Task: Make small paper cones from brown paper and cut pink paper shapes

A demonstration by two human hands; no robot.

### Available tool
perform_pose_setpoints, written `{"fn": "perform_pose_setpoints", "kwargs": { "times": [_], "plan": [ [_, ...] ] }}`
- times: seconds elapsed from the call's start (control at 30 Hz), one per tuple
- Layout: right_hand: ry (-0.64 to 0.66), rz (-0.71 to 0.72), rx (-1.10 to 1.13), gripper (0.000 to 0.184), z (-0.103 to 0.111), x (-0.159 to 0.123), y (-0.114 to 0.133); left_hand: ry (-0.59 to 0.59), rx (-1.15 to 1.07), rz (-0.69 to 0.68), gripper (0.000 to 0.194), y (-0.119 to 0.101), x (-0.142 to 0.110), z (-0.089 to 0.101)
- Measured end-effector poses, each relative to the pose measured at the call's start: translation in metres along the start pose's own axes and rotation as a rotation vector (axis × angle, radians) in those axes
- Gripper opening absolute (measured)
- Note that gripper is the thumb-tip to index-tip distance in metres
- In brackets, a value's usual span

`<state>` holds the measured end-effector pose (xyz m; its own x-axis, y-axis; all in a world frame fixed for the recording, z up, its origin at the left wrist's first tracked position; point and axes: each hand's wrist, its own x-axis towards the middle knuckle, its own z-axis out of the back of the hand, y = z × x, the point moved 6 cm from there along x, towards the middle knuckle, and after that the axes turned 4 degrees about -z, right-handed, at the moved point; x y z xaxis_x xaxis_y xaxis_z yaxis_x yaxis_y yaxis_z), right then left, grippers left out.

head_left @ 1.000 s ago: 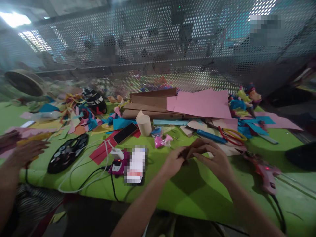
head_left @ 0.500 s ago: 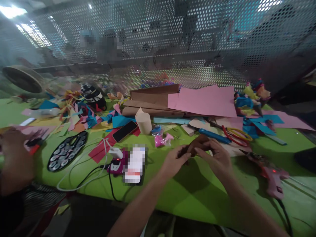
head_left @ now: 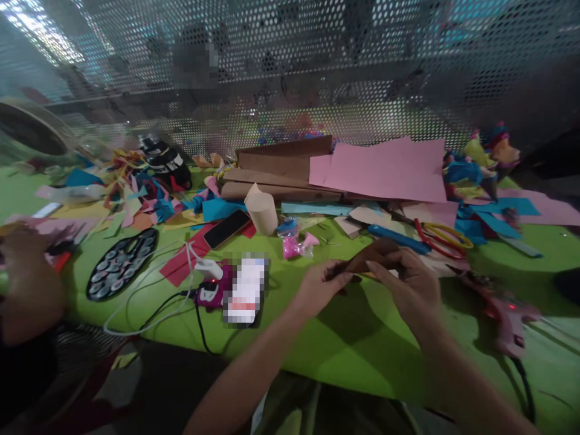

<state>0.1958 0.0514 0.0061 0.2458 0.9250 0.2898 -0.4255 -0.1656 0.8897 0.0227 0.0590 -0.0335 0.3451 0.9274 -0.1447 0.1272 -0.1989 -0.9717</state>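
A piece of brown paper (head_left: 369,255) is held between both hands above the green table. My left hand (head_left: 322,283) pinches its left end, thumb on top. My right hand (head_left: 408,275) grips the other end, with the thumb along the near side and the fingers curled behind. The paper looks bent; its exact shape is partly hidden by the fingers. Just beyond it are a blue utility knife (head_left: 397,238) and scissors (head_left: 441,241) with red and yellow handles. To the right of my right hand lies a pink hot glue gun (head_left: 502,317), its red light on.
Brown cardboard (head_left: 281,163) and a pink sheet (head_left: 380,169) stand at the back. A beige paper roll (head_left: 261,211), a black phone (head_left: 226,228), a lit phone (head_left: 247,290), a power strip (head_left: 216,293) with cables and a black palette (head_left: 121,263) lie leftward. Another person's arm (head_left: 29,281) is far left.
Both hands keep hold of the brown paper, which now appears flatter and more stretched out between them. The hands sit slightly farther apart, and the view has shifted a little.
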Motion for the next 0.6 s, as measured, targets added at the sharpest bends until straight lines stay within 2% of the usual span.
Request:
{"fn": "perform_pose_setpoints", "kwargs": {
  "times": [0.13, 0.33, 0.6],
  "plan": [
    [-0.02, -0.005, 0.045, 0.022, 0.0022, -0.0008, -0.0028, -0.031, 0.01, -0.007, 0.035, 0.0017, -0.001, 0.0015],
    [-0.026, -0.101, 0.064, 0.028, 0.0023, -0.0014, -0.0086, -0.05, -0.006, -0.03, 0.033, 0.0014, -0.0013, -0.0001],
    [-0.046, -0.135, 0.07, 0.028, 0.0024, -0.0022, -0.0057, -0.03, -0.009, -0.061, 0.034, -0.0063, -0.003, -0.0018]
  ]
}}
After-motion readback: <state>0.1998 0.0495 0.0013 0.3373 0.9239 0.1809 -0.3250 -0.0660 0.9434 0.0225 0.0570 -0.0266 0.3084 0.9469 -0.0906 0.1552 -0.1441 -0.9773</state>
